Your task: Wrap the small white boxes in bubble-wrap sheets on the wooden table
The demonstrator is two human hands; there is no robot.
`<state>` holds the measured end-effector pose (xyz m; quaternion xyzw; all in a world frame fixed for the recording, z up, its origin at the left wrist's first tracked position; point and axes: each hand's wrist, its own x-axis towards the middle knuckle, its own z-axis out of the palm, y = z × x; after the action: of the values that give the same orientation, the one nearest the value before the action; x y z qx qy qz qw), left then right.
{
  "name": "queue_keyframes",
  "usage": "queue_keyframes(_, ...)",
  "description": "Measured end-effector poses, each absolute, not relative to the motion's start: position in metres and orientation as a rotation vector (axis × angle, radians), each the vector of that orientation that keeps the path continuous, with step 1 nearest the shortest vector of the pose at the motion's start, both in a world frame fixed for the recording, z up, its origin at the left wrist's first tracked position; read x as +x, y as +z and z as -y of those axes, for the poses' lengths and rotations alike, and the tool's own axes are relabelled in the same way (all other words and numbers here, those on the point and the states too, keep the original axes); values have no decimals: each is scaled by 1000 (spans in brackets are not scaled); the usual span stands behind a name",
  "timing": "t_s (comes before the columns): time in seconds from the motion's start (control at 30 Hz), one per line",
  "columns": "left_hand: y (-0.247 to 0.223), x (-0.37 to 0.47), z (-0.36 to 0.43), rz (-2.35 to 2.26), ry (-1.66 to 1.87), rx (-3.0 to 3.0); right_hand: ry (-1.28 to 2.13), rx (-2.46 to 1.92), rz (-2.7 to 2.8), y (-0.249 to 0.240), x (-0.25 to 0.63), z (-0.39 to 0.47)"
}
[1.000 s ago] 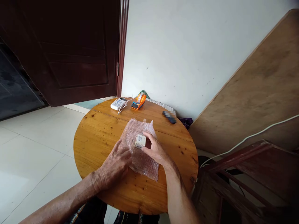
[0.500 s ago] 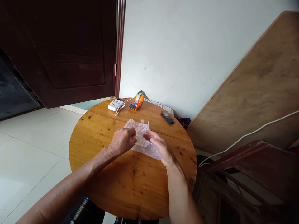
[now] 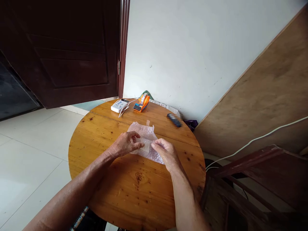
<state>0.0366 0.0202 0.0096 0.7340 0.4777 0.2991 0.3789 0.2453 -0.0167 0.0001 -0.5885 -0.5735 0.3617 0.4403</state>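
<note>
Since the half-second-ago frame, the L hand (image 3: 128, 142) is unclenching from its fist, & the R hand (image 3: 166, 151) is closing in on the folded sheet of clear, pinkish plastic bubble wrap (image 3: 142, 129). Wrap's lying around the middle of the round, orange-brown wooden table (image 3: 138, 195), w/ a pale, boxy shape (image 3: 147, 147) showing faintly under the fold, prob. a small carton. L fingers are arching apart over it, not clenching; R thumb & fingertips are meeting at the fold's edge, but can't tell if they're pinching film or just pressing.

Main risk: fold springing open if either hand's easing off, b/c film's prob. stiff & no tape's visibly holding it. Also, boxy shape could be sliding if R's tugging harder than L's bracing. Small, translucent strip (image 3: 148, 122) at wrap's far edge, poss. tape, could be snagging film.
</note>
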Motion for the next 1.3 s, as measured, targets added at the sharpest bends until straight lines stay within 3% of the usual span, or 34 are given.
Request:
queue_keyframes(0.3,-9,43,-28,-1068,860,1677,979,-1397,1473,-1,246,18)
queue_keyframes(1.07,0,47,-18,-976,789,1504,1110,-1519,1523,3,251,21)
queue_keyframes(1.17,-4,48,-20,-962,799,1497,992,-1550,1572,-5,252,18)
queue_keyframes(1.3,-6,49,-21,-952,807,1500,553,-1480,1744,-4,245,19)
